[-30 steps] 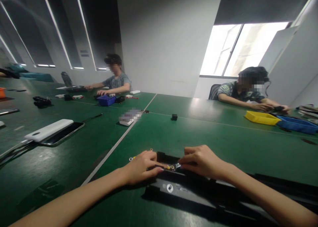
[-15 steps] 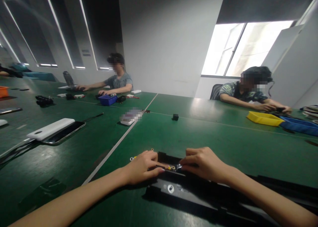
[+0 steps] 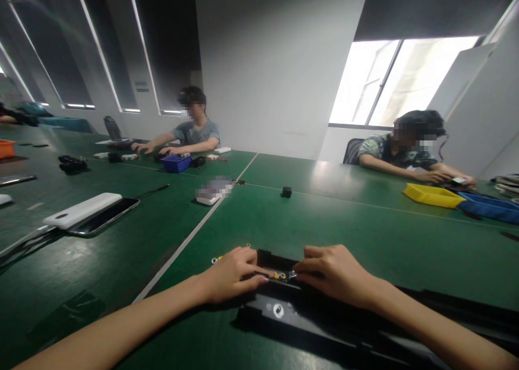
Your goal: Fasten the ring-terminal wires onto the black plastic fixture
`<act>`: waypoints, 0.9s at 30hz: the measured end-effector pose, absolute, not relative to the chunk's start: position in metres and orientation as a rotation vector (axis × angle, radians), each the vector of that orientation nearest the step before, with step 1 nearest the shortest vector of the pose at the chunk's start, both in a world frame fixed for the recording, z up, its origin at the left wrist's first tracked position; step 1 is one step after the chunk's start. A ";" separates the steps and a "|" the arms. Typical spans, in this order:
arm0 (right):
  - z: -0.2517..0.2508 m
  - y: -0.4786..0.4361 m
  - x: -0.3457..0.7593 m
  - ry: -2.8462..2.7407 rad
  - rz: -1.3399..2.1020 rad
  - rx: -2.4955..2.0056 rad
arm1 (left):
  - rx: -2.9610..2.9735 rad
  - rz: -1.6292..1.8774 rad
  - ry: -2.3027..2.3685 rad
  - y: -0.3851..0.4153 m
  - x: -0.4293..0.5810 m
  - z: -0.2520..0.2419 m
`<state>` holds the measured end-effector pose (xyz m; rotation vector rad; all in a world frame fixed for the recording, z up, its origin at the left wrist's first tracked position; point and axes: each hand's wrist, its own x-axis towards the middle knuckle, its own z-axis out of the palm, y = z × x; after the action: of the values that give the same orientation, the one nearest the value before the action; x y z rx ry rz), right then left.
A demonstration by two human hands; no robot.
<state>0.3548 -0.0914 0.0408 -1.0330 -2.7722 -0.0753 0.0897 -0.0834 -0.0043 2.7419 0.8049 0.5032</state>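
A long black housing [image 3: 308, 321] lies on the green table in front of me, with a raised channel along its far side. My left hand [image 3: 233, 275] reaches into the channel's left end. Its thumb and index finger are closed on a yellow-sleeved ring terminal [image 3: 283, 276]. Just right of that ring, my right hand [image 3: 334, 273] has its fingertips pinched on a small shiny piece [image 3: 292, 274], too small to name. Another ring terminal [image 3: 214, 260] with a yellow sleeve sticks out left of my left hand. A round white spot [image 3: 278, 310] marks the housing's near face.
A small black block [image 3: 286, 192] lies beyond my hands. To the left are a white power bank [image 3: 83, 209], a phone [image 3: 105, 217] and cables. Two people sit across the table, near a blue bin [image 3: 176, 163], a yellow bin [image 3: 432, 195] and another blue bin [image 3: 490, 205].
My hands hold nearly the same pose at the channel. Across the table, the left person's far hand has shifted slightly right, and a pale item now shows by the right person's hands.
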 end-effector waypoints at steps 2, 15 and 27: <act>0.041 -0.091 0.355 -2.766 -0.052 -1.032 | 2.746 0.509 0.790 -0.083 0.090 -0.005; 0.039 -0.087 0.356 -2.786 -0.068 -1.027 | 2.746 0.453 0.819 -0.084 0.090 -0.003; 0.039 -0.089 0.356 -2.790 -0.022 -1.074 | 2.752 0.475 0.803 -0.082 0.090 -0.005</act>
<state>0.3563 -0.0891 0.0389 -1.0738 -2.7902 -0.0224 0.0904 -0.0823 -0.0045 2.7524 0.8027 0.4753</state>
